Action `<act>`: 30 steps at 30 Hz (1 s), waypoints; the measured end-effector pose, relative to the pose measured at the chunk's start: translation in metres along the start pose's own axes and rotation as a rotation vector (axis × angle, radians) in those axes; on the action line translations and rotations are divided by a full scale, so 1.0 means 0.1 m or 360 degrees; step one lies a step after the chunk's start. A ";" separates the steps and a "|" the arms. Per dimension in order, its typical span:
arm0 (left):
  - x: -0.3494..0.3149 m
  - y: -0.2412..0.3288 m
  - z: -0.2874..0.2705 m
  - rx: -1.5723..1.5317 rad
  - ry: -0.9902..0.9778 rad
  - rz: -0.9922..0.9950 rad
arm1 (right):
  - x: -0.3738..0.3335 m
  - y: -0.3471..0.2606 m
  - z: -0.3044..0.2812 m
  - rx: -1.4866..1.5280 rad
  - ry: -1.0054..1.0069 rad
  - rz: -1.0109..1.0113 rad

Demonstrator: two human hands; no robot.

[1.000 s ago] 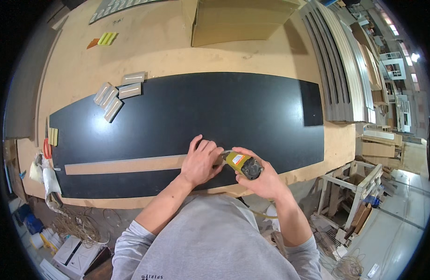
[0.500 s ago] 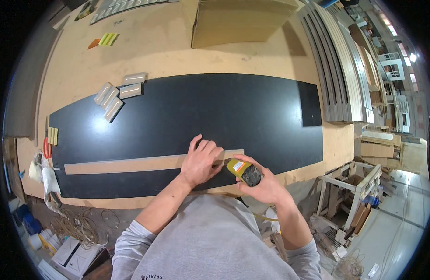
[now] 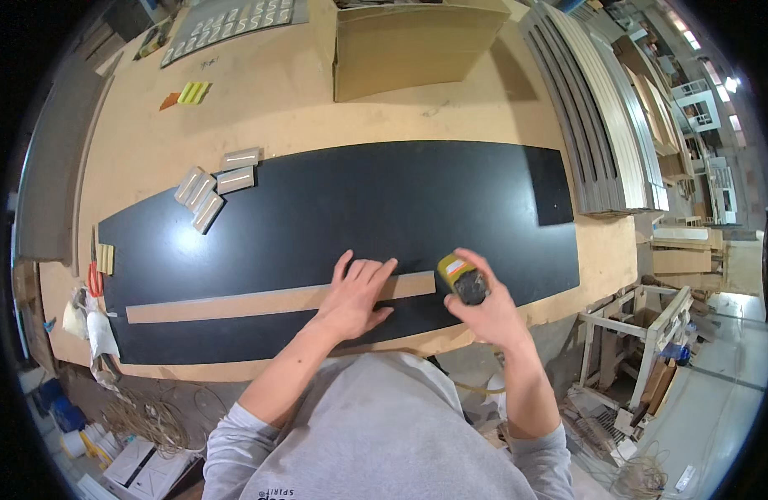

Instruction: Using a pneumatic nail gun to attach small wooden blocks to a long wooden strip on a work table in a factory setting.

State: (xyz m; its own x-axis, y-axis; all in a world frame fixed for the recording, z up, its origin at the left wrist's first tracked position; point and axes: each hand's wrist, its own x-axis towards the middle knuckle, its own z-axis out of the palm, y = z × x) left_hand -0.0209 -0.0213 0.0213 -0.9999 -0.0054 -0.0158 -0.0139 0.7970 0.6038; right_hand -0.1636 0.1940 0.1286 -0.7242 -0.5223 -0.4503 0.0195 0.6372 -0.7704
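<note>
Left hand (image 3: 356,292): palm down across the right-hand part of a strip, fingers loosely spread and slightly bent, thumb apart toward the near edge; nothing enclosed in the grasp. Right hand (image 3: 490,312): fingers and thumb curled around a yellow-and-black power tool (image 3: 463,277); working tip hidden beneath the body, contact with any surface impossible to tell. Light brown strip (image 3: 225,306): long, narrow, laid lengthwise on the near half of a black panel (image 3: 400,208); right end just beside the tool.

Step in hand, as judged: strip steadied, tool poised by the right end; next move, as judged: firm left-hand pressure for any contact between tool and strip, fingertips well away from the tip, tool body kept controlled.

Surface: pale workbench (image 3: 300,125) under the panel; grey blocks (image 3: 238,179) clustered at the panel's far left edge; red-handled tool (image 3: 93,279) and yellow pieces (image 3: 106,259) at the left end; cardboard box (image 3: 409,62) at the far side; stacked grey boards (image 3: 588,125) to the right.

Room: white frame stand (image 3: 650,333) on the floor beyond the bench's right end; tangled cords (image 3: 146,421) at lower left; bright lamp (image 3: 731,85) at far right.
</note>
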 end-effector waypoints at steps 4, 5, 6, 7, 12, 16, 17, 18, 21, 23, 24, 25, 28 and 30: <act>-0.38 -0.13 -0.24 0.0078 0.0093 -0.0110 | 0.21 0.19 -0.15 -0.0494 0.0513 -0.0112; -0.50 -0.17 -0.29 0.0176 0.0106 -0.0190 | 0.23 0.23 -0.16 -0.0519 0.0541 0.0000; -0.58 -0.20 -0.31 0.0272 0.0119 -0.0269 | 0.24 0.31 -0.16 -0.0507 0.0545 0.0001; -0.60 -0.20 -0.34 0.0287 0.0120 -0.0274 | 0.26 0.37 -0.14 -0.0837 0.0663 -0.0189; -0.72 -0.23 -0.19 0.0491 0.0039 -0.0206 | 0.26 0.51 0.09 -0.0773 0.0218 -0.0654; -0.75 -0.12 -0.15 0.0288 0.0203 -0.0188 | 0.19 0.55 0.35 -0.0809 -0.0034 -0.0630; -0.78 -0.11 -0.14 0.0296 0.0207 -0.0185 | 0.20 0.58 0.39 -0.0889 -0.0025 -0.0682; -0.82 -0.11 -0.12 0.0258 0.0246 -0.0221 | 0.23 0.63 0.42 -0.0969 -0.0014 -0.0735; -1.00 -0.14 -0.18 0.0304 0.0373 -0.0309 | 0.32 0.68 0.40 -0.0980 0.0033 -0.0780; -1.22 -0.27 -0.32 0.0375 0.0463 -0.0471 | 0.37 0.61 0.29 -0.0986 0.0002 -0.0801; -1.35 -0.34 -0.41 0.0490 0.0494 -0.0551 | 0.35 0.55 0.15 -0.0807 -0.0006 -0.0851; -1.49 -0.43 -0.54 0.0609 0.0532 -0.0636 | 0.32 0.45 0.01 -0.0625 -0.0018 -0.0909; -2.00 -0.78 -0.90 0.0647 0.0565 -0.0899 | 0.03 -0.19 -0.44 -0.0358 0.0089 -0.1066; -2.05 -0.70 -1.12 0.0653 0.0699 -0.0748 | -0.09 -0.38 -0.55 0.0252 0.0539 -0.1212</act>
State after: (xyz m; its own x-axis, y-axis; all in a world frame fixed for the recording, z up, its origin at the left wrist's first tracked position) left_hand 0.1838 -0.1433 0.0715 -0.8028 -0.5708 0.1723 -0.5200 0.8117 0.2659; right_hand -0.1954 0.2056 0.1870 -0.7454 -0.5627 0.3574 -0.4796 0.0803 -0.8738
